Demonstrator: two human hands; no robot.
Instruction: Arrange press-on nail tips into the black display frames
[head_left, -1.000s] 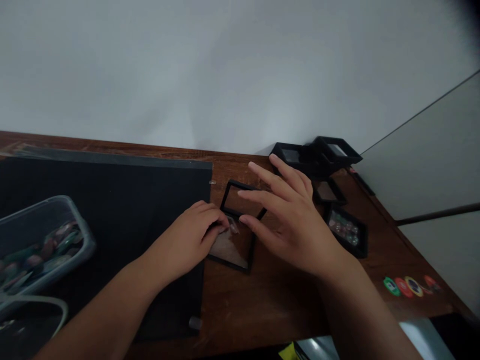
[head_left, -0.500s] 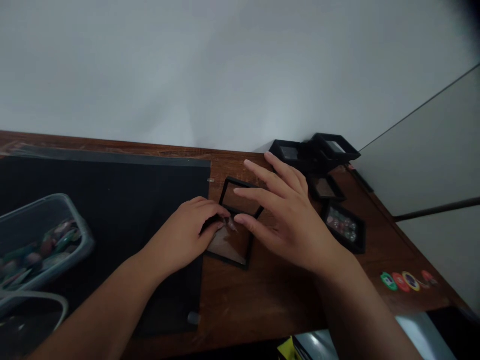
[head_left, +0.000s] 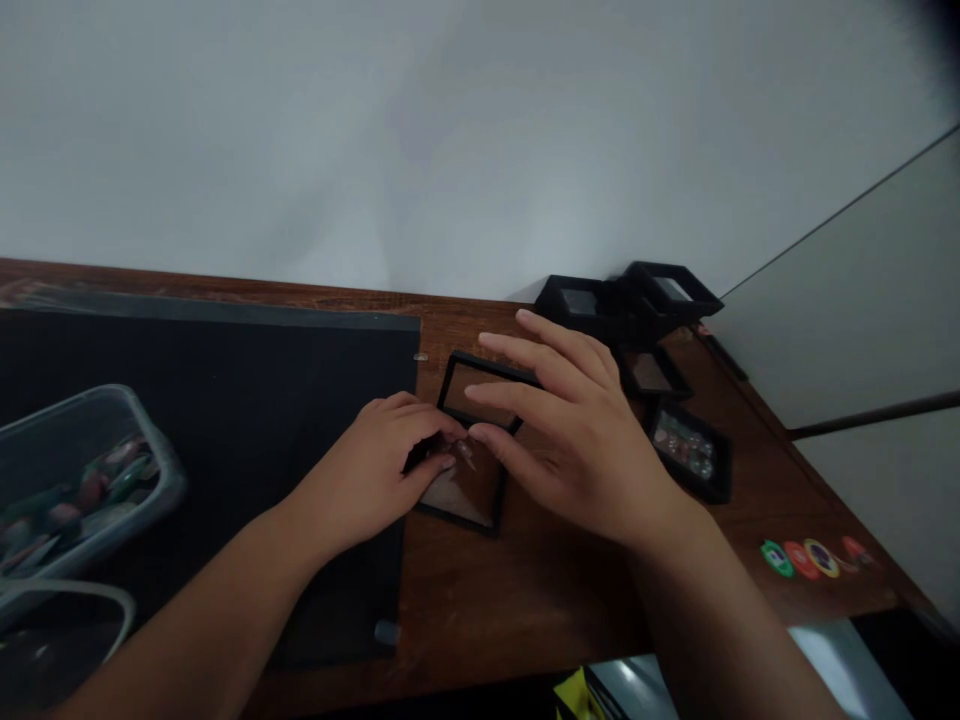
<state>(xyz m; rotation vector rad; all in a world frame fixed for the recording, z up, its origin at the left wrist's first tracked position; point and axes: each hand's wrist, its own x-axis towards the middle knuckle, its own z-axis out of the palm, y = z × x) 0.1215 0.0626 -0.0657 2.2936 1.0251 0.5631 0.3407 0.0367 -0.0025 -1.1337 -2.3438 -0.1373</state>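
A black-framed display case (head_left: 495,500) with clear film lies opened on the table, its second frame (head_left: 452,380) folded back behind the first. Small translucent pieces (head_left: 466,455) rest on the film. My left hand (head_left: 375,455) is over the left side of the case, fingers curved, thumb and index tips apart, with nothing visible gripped. From the right, my right hand (head_left: 566,425) reaches over the case with fingers spread. Its thumb tip meets or nearly meets my left index tip beside the pieces; whether something tiny is between them is hidden.
A clear plastic tub (head_left: 161,490) of polished stones stands on a black mat (head_left: 300,370). Black boxes (head_left: 574,300) stack by the wall. Another framed case (head_left: 686,450) holds round shiny pieces. Several coloured round badges (head_left: 821,558) line the table's right side.
My left thumb has parted from the index finger, and the translucent pieces now show more clearly on the film. My right fingers have shifted slightly; the view moved a little.
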